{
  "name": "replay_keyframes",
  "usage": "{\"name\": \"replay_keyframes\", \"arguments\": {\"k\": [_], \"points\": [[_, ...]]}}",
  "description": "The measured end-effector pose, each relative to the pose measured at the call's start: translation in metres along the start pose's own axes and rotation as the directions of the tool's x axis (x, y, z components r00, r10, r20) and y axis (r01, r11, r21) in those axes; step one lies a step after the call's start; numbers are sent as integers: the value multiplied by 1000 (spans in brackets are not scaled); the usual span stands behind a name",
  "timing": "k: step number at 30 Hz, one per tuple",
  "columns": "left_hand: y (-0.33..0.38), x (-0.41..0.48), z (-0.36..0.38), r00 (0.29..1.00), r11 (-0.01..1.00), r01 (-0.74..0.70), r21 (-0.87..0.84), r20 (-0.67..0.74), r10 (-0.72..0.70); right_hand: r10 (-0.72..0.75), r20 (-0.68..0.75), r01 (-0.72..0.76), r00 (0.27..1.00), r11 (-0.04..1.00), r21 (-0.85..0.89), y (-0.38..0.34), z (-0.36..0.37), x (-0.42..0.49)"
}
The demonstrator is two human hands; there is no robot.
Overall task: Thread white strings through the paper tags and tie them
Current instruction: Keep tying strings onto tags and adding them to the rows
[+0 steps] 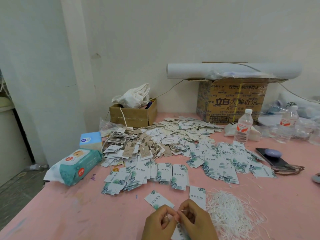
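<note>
My left hand [158,222] and my right hand [195,220] meet at the bottom middle, fingertips together, pinching a thin white string [180,212]. A paper tag [180,232] hangs below them, mostly hidden by the hands. Two loose tags with green leaf print lie just beyond: one tag [157,199] on the left, another tag [197,194] on the right. A tangle of white strings [232,210] lies right of my right hand. Heaps of leaf-print tags [216,161] and strung tags [138,146] cover the middle of the pink table [69,213].
A wet-wipe pack [76,166] and a blue tissue box [90,140] sit at the left. At the back stand a small open carton [133,115] and a large printed carton [232,101] with a paper roll [233,70] on top. Water bottles [243,125] and a phone [273,158] are at the right.
</note>
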State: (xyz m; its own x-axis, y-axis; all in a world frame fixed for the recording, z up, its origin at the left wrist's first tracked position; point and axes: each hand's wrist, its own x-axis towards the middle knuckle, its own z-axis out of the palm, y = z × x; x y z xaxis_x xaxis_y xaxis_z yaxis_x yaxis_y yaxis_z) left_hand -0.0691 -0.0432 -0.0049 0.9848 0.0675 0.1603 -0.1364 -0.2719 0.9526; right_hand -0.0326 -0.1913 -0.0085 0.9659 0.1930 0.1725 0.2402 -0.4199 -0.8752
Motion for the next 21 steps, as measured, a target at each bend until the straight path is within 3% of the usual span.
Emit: {"name": "replay_keyframes", "arguments": {"k": [21], "points": [[5,1,0,999,999,35,34,12,-36,-12,-44,11,999,999,-32,-4,1,-1]]}}
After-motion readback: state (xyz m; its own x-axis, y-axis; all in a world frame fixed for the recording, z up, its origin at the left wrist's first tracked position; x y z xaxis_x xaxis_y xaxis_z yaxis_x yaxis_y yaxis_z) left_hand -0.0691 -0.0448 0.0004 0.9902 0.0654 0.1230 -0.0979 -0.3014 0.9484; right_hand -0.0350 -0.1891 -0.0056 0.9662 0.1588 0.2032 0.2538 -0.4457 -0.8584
